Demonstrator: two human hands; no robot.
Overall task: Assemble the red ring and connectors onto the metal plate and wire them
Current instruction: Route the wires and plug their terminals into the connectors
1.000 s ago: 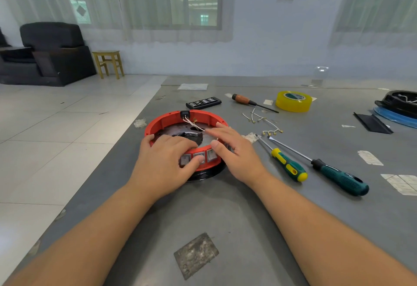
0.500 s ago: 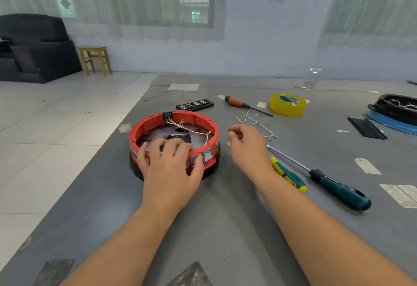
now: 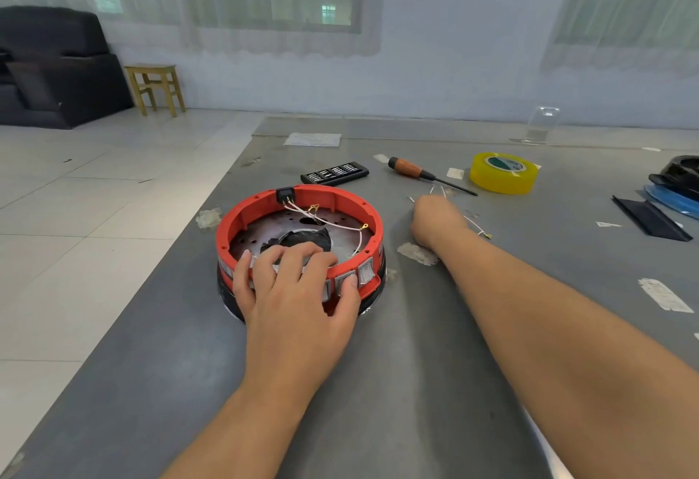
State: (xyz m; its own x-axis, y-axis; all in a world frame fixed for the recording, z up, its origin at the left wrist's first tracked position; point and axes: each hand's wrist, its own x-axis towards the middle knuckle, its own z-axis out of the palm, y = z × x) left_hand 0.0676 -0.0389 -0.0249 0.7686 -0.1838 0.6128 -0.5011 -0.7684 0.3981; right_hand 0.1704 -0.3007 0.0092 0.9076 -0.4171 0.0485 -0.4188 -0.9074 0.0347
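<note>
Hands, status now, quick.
Left hand: grips the red ring's near rim.
Right hand: at the loose wires, grip cannot be told.

One red ring (image 3: 242, 214), one screwdriver (image 3: 410, 170), one tape roll (image 3: 503, 173), two hands.
</note>
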